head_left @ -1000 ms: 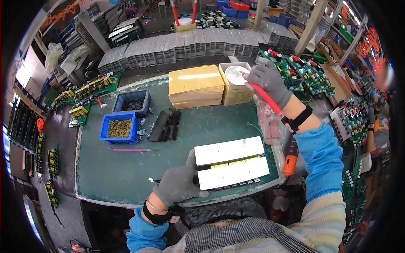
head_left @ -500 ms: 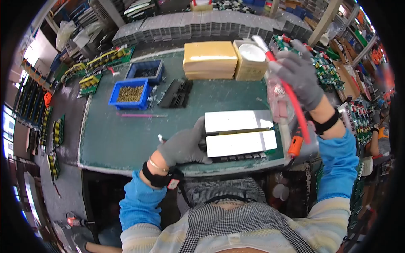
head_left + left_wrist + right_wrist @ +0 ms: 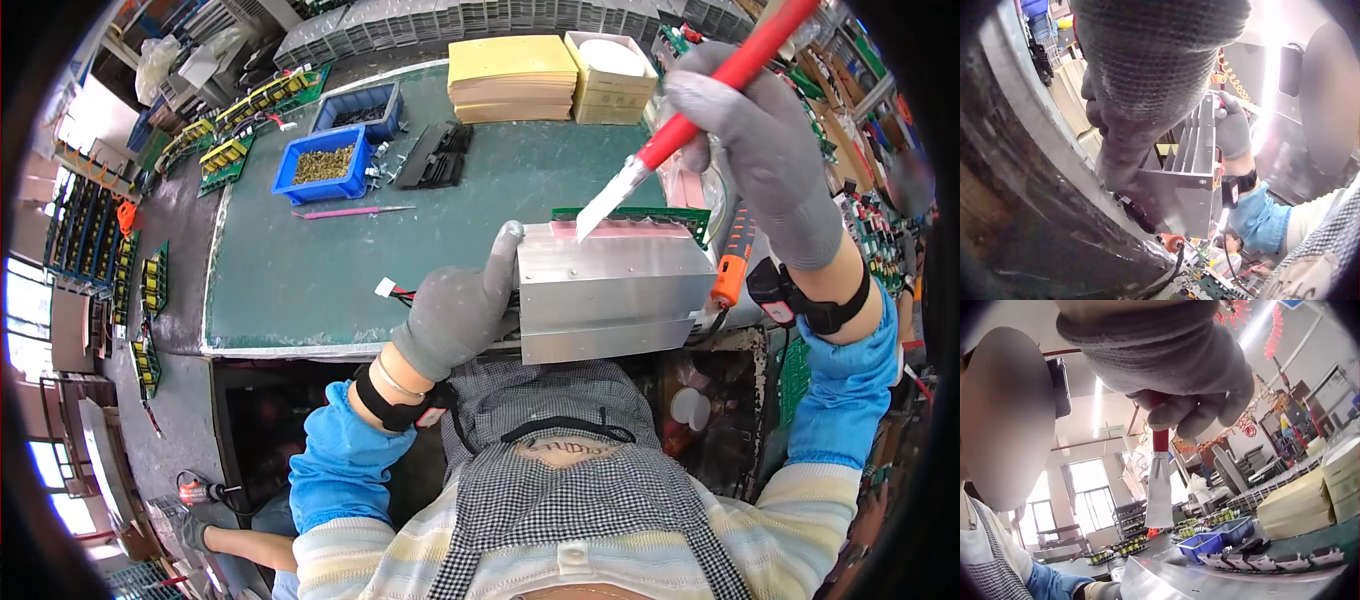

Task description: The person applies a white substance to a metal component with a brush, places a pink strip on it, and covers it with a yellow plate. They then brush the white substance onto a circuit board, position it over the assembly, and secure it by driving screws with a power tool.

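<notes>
My gloved left hand grips the left end of a silver aluminium heat sink, with the thumb along its upper corner. The heat sink is tipped up at the table's front edge, a broad metal face towards me. Along its top edge runs a pink strip, and a green circuit board shows behind. In my gloved right hand is a red-handled flat brush, pinched by its handle. The brush's pale bristles point down, their tip overlapping the pink strip's left end in the head view.
Blue bins of small brass-coloured and dark parts stand at the back left. Beside them lie black plastic pieces and pink tweezers. A yellow sheet stack and a box with a white pot stand behind. An orange-handled tool lies right.
My right hand has brought the brush from the white pot to the heat sink's top edge. My left hand has tipped the heat sink up from lying flat.
</notes>
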Motion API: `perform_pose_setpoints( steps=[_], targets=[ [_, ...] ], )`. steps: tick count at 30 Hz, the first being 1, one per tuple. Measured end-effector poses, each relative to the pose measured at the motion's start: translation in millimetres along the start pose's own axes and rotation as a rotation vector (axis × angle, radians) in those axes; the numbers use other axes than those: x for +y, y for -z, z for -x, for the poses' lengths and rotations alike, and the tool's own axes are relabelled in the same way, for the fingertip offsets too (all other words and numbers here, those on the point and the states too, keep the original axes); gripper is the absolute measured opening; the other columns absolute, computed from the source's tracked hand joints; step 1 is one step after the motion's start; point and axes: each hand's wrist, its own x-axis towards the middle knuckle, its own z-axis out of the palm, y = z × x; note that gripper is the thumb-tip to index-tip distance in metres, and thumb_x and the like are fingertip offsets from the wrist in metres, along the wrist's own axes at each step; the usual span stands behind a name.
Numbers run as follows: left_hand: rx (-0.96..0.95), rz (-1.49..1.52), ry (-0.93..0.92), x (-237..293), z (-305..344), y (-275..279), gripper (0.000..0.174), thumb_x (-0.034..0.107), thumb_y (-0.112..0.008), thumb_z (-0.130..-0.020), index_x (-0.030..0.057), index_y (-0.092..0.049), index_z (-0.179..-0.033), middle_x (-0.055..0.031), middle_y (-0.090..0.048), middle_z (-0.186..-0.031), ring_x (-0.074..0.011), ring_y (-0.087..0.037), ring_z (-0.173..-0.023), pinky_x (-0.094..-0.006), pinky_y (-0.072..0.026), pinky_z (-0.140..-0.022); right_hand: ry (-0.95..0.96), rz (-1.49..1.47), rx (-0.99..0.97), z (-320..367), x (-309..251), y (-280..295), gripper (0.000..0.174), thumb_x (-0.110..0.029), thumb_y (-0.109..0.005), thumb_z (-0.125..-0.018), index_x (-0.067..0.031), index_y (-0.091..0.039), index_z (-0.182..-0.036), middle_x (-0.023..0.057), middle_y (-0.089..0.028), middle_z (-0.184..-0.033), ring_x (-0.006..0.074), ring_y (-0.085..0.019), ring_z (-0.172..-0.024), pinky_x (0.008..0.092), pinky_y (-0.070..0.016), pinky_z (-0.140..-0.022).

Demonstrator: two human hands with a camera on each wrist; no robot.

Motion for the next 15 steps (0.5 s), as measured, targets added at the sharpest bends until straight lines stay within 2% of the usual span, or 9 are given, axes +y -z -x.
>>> perform_pose_setpoints(
  steps=[2, 5, 6, 9, 11, 13, 15],
  targets=[
    [0.002, -0.006, -0.001, 1.2, 4.7, -0.9, 0.091, 0.022, -0.075, -0.073, -0.0058, -0.028, -0.146, -0.0065, -0.054, -0.054, -0.0265, -0.059, -0.046, -0.0375, -0.0440, -0.044, -0.058, -0.052, -0.054, -2.6, 4.4, -13.8, 0.023, -0.024, -0.062, -0.091, -0.0038, -0.060, -0.100, 0.0033, -0.060, -0.078, 0.0075, -0.055, -0.063, 0.0233, -0.0439, -0.061],
    [0.004, 0.014, -0.005, -0.4, 6.6, -4.1, 0.087, 0.020, -0.073, -0.075, -0.0058, -0.029, -0.146, -0.0061, -0.054, -0.054, -0.0260, -0.058, -0.046, -0.0377, -0.0436, -0.044, -0.067, -0.048, -0.103, -6.2, 6.4, -24.7, 0.033, -0.031, -0.068, -0.088, 0.0013, -0.062, -0.091, 0.0064, -0.062, -0.076, 0.0099, -0.060, -0.062, 0.0230, -0.0485, -0.059],
    [-0.003, 0.018, -0.003, -0.4, 6.4, -3.4, 0.086, 0.020, -0.072, -0.076, -0.0060, -0.030, -0.146, -0.0062, -0.054, -0.054, -0.0261, -0.058, -0.046, -0.0379, -0.0436, -0.044, -0.083, -0.022, -0.105, -6.1, 2.6, -28.2, 0.032, -0.031, -0.069, -0.087, 0.0003, -0.062, -0.087, 0.0059, -0.062, -0.074, 0.0097, -0.060, -0.063, 0.0233, -0.0487, -0.058],
    [-0.007, 0.026, -0.007, -0.8, 4.4, -2.2, 0.082, 0.018, -0.069, -0.077, -0.0069, -0.031, -0.145, -0.0065, -0.054, -0.054, -0.0262, -0.058, -0.046, -0.0382, -0.0437, -0.044, -0.053, 0.014, -0.142, -10.8, 4.5, -30.5, 0.032, -0.031, -0.068, -0.088, 0.0006, -0.062, -0.084, 0.0063, -0.061, -0.072, 0.0100, -0.060, -0.062, 0.0238, -0.0493, -0.058],
    [0.017, 0.026, -0.021, -1.6, 3.6, -4.5, 0.080, 0.017, -0.068, -0.078, -0.0076, -0.031, -0.144, -0.0067, -0.054, -0.054, -0.0263, -0.058, -0.046, -0.0382, -0.0437, -0.044, 0.021, 0.085, -0.208, -14.2, 8.1, -29.4, 0.027, -0.029, -0.066, -0.088, -0.0032, -0.061, -0.092, 0.0047, -0.060, -0.075, 0.0088, -0.057, -0.061, 0.0229, -0.0456, -0.057],
    [0.004, 0.023, -0.015, -1.1, 3.5, -3.7, 0.078, 0.016, -0.067, -0.079, -0.0081, -0.031, -0.144, -0.0070, -0.055, -0.054, -0.0264, -0.058, -0.046, -0.0385, -0.0437, -0.044, 0.013, 0.091, -0.237, -15.6, 7.9, -30.8, 0.026, -0.028, -0.066, -0.089, -0.0031, -0.061, -0.091, 0.0050, -0.060, -0.075, 0.0094, -0.057, -0.060, 0.0233, -0.0457, -0.056],
    [0.001, 0.033, -0.010, -1.2, 4.0, -4.6, 0.078, 0.016, -0.067, -0.079, -0.0083, -0.031, -0.144, -0.0073, -0.055, -0.054, -0.0266, -0.058, -0.046, -0.0387, -0.0437, -0.044, -0.078, 0.033, -0.228, -16.8, 3.5, -37.0, 0.031, -0.028, -0.066, -0.091, 0.0011, -0.062, -0.082, 0.0071, -0.061, -0.070, 0.0117, -0.060, -0.060, 0.0253, -0.0496, -0.056]
  ],
)
